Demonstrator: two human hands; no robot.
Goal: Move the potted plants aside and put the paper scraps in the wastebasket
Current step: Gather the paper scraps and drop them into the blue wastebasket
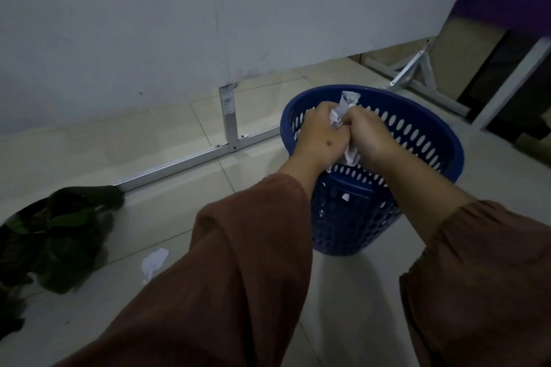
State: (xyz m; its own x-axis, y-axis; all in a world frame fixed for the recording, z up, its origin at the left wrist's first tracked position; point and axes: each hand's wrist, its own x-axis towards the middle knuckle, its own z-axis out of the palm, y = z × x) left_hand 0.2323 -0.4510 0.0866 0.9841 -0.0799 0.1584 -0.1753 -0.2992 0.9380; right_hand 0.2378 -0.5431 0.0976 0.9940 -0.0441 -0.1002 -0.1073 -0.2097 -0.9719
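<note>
- Both hands meet over the open mouth of the blue wastebasket (441, 140), which stands on the tiled floor (167, 217) beside a panel's metal foot (190, 158)
- The left hand (320, 135) and the right hand (368, 137) are each clenched around the same wad of crumpled paper scraps (343, 112), knuckles touching, with white paper sticking out above and below the fists
- The wad hangs above the basket's rim, not yet let go; what already lies inside cannot be made out, though a bit of white shows through the side holes
- A potted plant (59, 235) sits well apart at the left edge of the view, its dark leaves spread low over the floor, its pot hidden; it appears to be already set aside
- One loose scrap (155, 259) lies on the tiles between the plant and the left sleeve (238, 262)
- Judged from this, the job looks mostly done: this handful needs dropping in, and that last visible scrap needs collecting
</note>
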